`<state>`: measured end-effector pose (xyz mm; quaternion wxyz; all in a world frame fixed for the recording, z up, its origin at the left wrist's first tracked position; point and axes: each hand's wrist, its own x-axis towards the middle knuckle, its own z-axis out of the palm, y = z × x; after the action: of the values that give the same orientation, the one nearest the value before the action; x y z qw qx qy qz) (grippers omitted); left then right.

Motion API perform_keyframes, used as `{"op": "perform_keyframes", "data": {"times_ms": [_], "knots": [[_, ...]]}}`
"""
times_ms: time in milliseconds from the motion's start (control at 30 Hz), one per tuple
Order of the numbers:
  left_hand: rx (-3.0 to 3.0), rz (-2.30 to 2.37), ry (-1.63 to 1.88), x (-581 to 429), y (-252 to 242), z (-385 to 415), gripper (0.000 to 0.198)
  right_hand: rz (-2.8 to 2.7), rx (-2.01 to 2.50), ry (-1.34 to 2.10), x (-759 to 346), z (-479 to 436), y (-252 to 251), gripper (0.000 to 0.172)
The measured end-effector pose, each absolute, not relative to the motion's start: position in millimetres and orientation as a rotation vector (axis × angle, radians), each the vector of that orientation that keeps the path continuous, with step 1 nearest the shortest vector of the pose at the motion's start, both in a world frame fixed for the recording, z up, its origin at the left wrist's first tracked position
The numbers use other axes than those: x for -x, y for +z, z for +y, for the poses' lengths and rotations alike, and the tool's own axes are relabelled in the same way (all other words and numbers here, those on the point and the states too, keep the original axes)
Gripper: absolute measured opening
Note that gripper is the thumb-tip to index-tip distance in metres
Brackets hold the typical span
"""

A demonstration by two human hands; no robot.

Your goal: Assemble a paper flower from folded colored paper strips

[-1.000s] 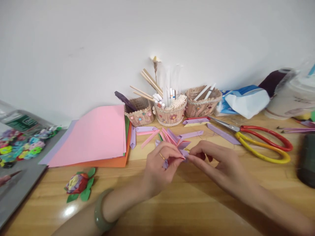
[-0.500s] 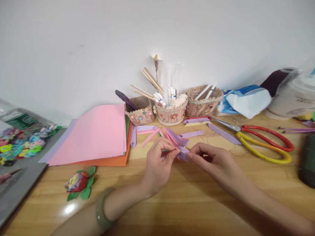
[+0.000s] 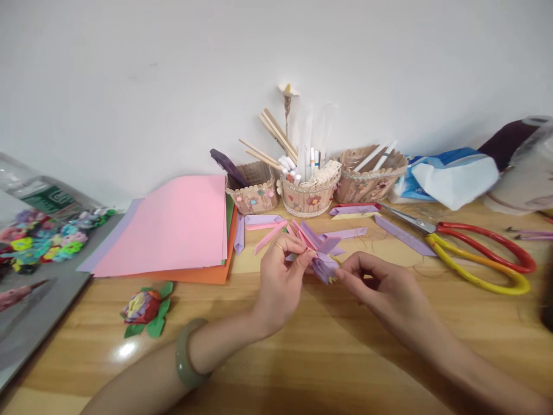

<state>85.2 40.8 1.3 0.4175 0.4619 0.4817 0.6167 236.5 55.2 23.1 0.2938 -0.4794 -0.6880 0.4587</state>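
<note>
My left hand (image 3: 283, 279), with a ring and a green bangle, pinches a bundle of folded purple and pink paper (image 3: 325, 260) above the wooden table. My right hand (image 3: 374, 279) is closed at the right edge of that bundle, thumb and fingertips together on a purple fold. A bit of yellow shows near its fingertips. Behind the hands lie folded purple paper strips (image 3: 262, 220) and a pink strip (image 3: 270, 236). More purple strips (image 3: 404, 235) are to the right, beside scissors with red and yellow handles (image 3: 436, 229).
Stacked coloured paper (image 3: 168, 230) lies at the left, with a paper flower (image 3: 144, 308) in front. Three decorated baskets (image 3: 309, 199) line the wall, holding sticks and pens. A tissue pack (image 3: 453, 173) is at the right, a grey board (image 3: 38, 323) with colourful pieces at the left.
The view has shifted a little, so the table objects sit farther right. The purple folds in my hands have tilted, and my right fingertips have moved slightly lower along them.
</note>
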Motion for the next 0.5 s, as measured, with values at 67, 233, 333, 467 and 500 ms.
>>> {"op": "perform_keyframes", "data": {"times_ms": [67,233,333,467,500], "knots": [[-1.132,1.212,1.553,-86,3,41,0.015,-1.844,1.28,1.217,-236,55,22,0.028],[-1.088,1.217,1.559,-85,1,41,0.014,-1.876,1.282,1.184,-234,55,19,0.028],[-1.101,1.203,1.563,-84,0,42,0.014,-1.936,1.24,1.087,-235,54,21,0.025],[-1.091,1.117,1.576,-85,3,43,0.017,-2.075,1.059,0.788,-242,52,28,0.021],[-1.072,1.096,1.578,-85,4,43,0.018,-2.082,1.017,0.71,-244,52,30,0.019]]}}
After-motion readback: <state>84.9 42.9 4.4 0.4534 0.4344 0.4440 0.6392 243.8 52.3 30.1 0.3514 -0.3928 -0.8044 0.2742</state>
